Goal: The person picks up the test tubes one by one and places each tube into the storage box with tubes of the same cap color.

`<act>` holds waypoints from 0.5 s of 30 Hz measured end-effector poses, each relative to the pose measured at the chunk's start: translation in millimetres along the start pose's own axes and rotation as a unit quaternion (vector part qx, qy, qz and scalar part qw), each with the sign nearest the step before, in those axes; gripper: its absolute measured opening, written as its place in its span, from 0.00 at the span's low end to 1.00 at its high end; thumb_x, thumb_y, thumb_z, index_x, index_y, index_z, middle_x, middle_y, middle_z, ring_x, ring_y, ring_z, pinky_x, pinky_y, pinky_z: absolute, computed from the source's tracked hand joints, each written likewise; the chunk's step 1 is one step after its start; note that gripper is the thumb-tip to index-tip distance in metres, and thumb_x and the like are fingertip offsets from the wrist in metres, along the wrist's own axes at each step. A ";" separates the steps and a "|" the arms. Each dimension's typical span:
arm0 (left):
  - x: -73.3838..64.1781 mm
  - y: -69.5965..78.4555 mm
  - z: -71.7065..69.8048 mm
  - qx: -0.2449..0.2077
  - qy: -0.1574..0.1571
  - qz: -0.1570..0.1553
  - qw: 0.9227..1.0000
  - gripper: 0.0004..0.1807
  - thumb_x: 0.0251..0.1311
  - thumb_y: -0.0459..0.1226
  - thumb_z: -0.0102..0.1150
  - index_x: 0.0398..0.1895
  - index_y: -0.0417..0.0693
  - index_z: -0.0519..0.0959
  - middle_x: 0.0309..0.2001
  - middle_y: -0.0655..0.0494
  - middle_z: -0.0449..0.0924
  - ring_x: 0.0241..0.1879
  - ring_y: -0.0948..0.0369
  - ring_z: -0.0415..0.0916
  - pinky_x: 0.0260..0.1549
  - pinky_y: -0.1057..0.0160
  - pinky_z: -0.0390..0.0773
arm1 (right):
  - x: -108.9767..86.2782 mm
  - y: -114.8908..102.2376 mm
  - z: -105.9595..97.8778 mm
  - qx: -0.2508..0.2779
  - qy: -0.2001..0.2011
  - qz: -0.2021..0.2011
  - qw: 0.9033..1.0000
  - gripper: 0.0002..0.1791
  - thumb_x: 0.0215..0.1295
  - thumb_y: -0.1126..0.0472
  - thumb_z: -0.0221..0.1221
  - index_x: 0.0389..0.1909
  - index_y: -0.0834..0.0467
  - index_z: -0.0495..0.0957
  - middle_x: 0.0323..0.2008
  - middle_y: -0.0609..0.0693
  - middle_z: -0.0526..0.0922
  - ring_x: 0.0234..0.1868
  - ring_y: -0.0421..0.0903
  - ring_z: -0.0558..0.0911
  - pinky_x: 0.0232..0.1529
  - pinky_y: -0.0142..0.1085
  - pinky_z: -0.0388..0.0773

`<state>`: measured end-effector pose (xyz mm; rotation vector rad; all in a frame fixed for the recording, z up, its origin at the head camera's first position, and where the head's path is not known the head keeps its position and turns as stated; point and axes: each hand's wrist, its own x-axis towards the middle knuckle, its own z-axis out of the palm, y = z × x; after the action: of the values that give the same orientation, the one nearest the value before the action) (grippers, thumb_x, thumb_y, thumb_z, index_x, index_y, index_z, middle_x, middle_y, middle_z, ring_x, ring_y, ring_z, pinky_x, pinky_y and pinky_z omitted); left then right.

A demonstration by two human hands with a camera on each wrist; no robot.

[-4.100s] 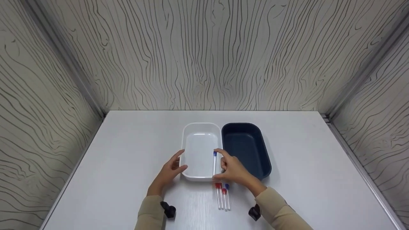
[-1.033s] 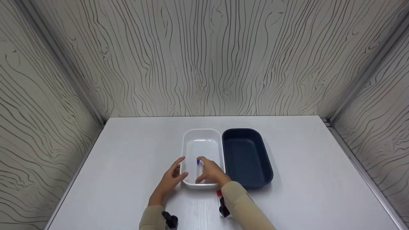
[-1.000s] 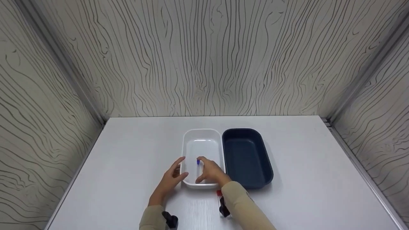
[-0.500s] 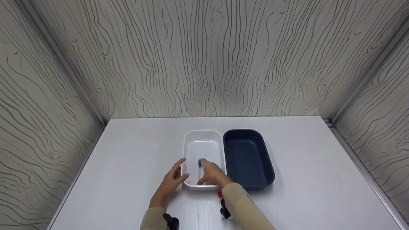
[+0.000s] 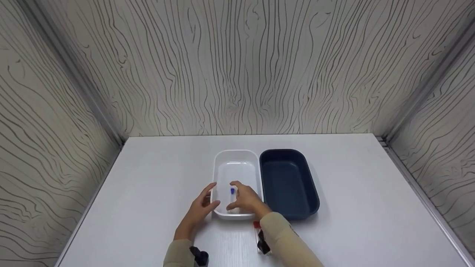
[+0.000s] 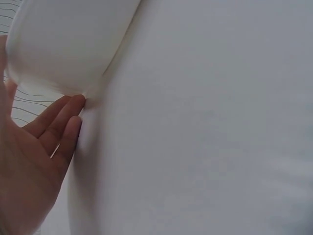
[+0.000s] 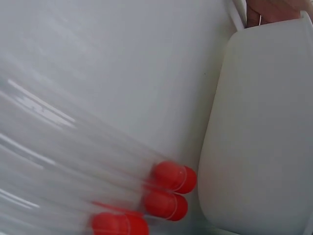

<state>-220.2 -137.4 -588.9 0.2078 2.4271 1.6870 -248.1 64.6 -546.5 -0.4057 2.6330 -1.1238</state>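
Inside the white tray lies a clear tube with a blue cap. My right hand is over it, thumb and forefinger spread apart beyond its ends, holding nothing. My left hand rests at the tray's near left corner, its fingertips by the rim. In the left wrist view, nearly straight fingers touch the tray's outer wall. On the table before the tray lie clear tubes with red caps, large in the right wrist view; my right sleeve partly covers them in the head view.
A dark blue tray stands right against the white one. Both are on a white table with wood-patterned panels at the back and sides. Black wrist cameras sit on both forearms.
My right hand has carried the blue-capped tube from the tray's right side toward its middle, lowered it and let go. The finger and thumb have just parted from it. My left hand stays put.
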 end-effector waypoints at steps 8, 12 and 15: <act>-0.4 -1.8 -0.6 0.002 -0.001 0.019 1.000 0.34 0.65 0.44 0.57 0.73 0.61 0.58 0.60 0.38 0.72 0.58 0.47 0.75 0.58 0.46 0.75 | -7.9 -9.0 0.2 0.022 0.015 -0.051 0.998 0.30 0.55 0.56 0.69 0.57 0.64 0.74 0.20 0.41 0.66 0.21 0.35 0.64 0.25 0.25 0.61; 0.0 -1.4 -0.6 0.004 0.001 0.020 1.000 0.34 0.65 0.44 0.57 0.73 0.60 0.58 0.59 0.38 0.73 0.56 0.48 0.76 0.57 0.47 0.76 | -14.4 -11.8 1.1 0.027 0.019 -0.074 0.997 0.24 0.58 0.56 0.66 0.53 0.65 0.76 0.21 0.41 0.67 0.21 0.34 0.65 0.24 0.24 0.62; -0.5 -1.2 -0.7 0.007 -0.001 0.015 1.000 0.34 0.65 0.46 0.57 0.73 0.62 0.58 0.59 0.39 0.73 0.57 0.49 0.76 0.57 0.47 0.75 | -19.2 -12.5 1.4 0.030 0.024 -0.092 0.995 0.22 0.59 0.57 0.65 0.51 0.65 0.77 0.20 0.41 0.67 0.20 0.32 0.64 0.25 0.24 0.63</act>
<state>-219.9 -138.5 -589.8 0.2484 2.4464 1.6825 -227.8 62.1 -536.1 -0.6279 2.6379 -1.2795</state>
